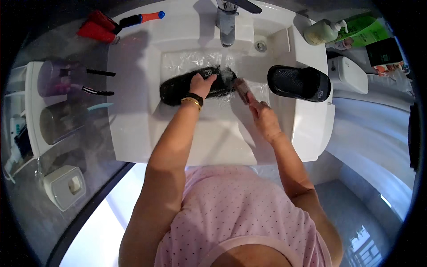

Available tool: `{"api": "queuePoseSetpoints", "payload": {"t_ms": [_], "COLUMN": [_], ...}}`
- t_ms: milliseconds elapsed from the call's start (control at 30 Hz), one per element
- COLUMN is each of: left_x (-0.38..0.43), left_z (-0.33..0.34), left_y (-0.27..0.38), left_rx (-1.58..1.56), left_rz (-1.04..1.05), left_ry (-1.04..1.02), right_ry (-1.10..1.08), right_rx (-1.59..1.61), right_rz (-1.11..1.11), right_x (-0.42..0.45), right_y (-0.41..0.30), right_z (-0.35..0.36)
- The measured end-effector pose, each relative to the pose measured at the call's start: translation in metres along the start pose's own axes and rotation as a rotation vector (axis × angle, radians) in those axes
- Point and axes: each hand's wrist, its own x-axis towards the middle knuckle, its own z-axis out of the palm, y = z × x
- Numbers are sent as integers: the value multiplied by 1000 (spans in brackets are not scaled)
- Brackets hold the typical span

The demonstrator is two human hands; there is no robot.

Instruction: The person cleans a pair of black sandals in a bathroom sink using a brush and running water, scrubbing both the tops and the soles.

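In the white sink (217,133), water splashes around a black slide sandal (173,87) lying under the faucet (228,28). My left hand (201,85) grips this sandal at its strap, with a black band and a gold-coloured bracelet on the wrist. My right hand (266,116) holds a scrubbing brush (242,90) by its handle; the brush head is at the sandal's right end, and its bristles are partly blurred. A second black slide sandal (287,81) rests on the sink's right ledge, apart from both hands.
A brush with an orange and blue handle (150,16) lies at the back left rim, near a red brush-like object (96,31). A pump bottle (322,32) stands at the back right. Cups on a wall rack (33,133) hang at the left. A drain (260,46) shows right of the faucet.
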Motion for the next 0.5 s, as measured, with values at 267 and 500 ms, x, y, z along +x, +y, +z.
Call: {"api": "queuePoseSetpoints", "payload": {"t_ms": [267, 500], "left_x": [-4, -42], "left_z": [-65, -52], "left_y": [60, 50], "left_rx": [663, 690], "left_rz": [337, 441], "left_ry": [-650, 90], "right_ry": [210, 234], "right_rx": [204, 367], "right_rz": [-63, -43], "right_x": [9, 9], "right_y": [-12, -13], "right_z": [8, 21]}}
